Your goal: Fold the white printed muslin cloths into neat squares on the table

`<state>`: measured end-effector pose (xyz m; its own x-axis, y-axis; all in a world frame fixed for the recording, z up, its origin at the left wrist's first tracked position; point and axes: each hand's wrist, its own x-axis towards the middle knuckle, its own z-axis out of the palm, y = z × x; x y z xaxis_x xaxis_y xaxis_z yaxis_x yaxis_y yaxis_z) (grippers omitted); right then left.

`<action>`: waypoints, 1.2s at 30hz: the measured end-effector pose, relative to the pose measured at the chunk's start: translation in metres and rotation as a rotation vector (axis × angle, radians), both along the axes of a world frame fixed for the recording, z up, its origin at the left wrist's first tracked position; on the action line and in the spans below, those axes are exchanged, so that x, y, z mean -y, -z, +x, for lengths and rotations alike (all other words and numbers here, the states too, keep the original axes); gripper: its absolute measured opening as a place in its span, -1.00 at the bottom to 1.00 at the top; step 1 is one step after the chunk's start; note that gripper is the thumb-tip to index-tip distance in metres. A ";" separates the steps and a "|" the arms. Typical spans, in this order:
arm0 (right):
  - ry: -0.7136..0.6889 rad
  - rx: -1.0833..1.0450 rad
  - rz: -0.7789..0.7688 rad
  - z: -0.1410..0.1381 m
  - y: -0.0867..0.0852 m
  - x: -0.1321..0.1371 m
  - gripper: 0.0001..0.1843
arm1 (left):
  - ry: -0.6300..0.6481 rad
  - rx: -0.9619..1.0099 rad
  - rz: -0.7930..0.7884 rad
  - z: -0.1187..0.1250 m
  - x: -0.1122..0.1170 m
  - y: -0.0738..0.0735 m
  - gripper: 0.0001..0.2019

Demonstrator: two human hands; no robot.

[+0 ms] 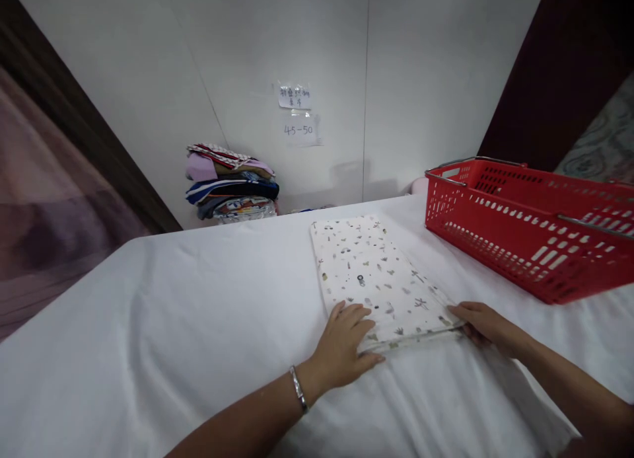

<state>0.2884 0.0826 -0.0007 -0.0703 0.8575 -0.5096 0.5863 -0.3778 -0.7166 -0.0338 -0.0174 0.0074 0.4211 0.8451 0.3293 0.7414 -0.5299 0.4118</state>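
A folded white cloth [366,266] with a small print of leaves and other motifs lies flat on the white-covered table. My left hand [344,345] rests on its near left corner with the fingers spread, and a silver bracelet circles that wrist. At the near right corner, my right hand [480,322] pinches the cloth's edge between thumb and fingers. Several layers show along the near edge. Part of the near left corner is hidden beneath my left hand.
A red plastic basket [495,227] with metal handles stands at the right. Beyond the far edge, a stack of folded clothes [232,184] sits against the white wall. Handwritten paper signs [300,129] are taped there. A pink curtain [54,213] hangs at the left.
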 end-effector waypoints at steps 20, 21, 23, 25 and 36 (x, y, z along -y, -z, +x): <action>-0.036 0.147 0.040 -0.018 -0.004 0.007 -0.59 | -0.226 -0.154 0.102 -0.001 0.026 0.010 -0.63; -0.044 0.180 0.053 -0.018 -0.003 0.006 -0.61 | -0.240 -0.140 0.094 0.000 0.027 0.011 -0.65; -0.061 0.253 0.068 -0.017 -0.001 0.005 -0.63 | -0.280 -0.103 0.072 0.003 0.028 0.012 -0.70; -0.081 0.318 0.081 -0.017 0.000 0.004 -0.65 | -0.331 -0.069 0.054 0.004 0.028 0.015 -0.75; -0.245 0.529 0.221 -0.045 -0.009 0.027 -0.70 | -0.334 -0.011 0.026 -0.026 0.026 0.003 -0.68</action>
<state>0.2436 0.0557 0.0079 -0.0655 0.9376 -0.3415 0.9340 -0.0629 -0.3517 -0.0596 -0.0438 0.0042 0.1264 0.9283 0.3497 0.8803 -0.2675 0.3918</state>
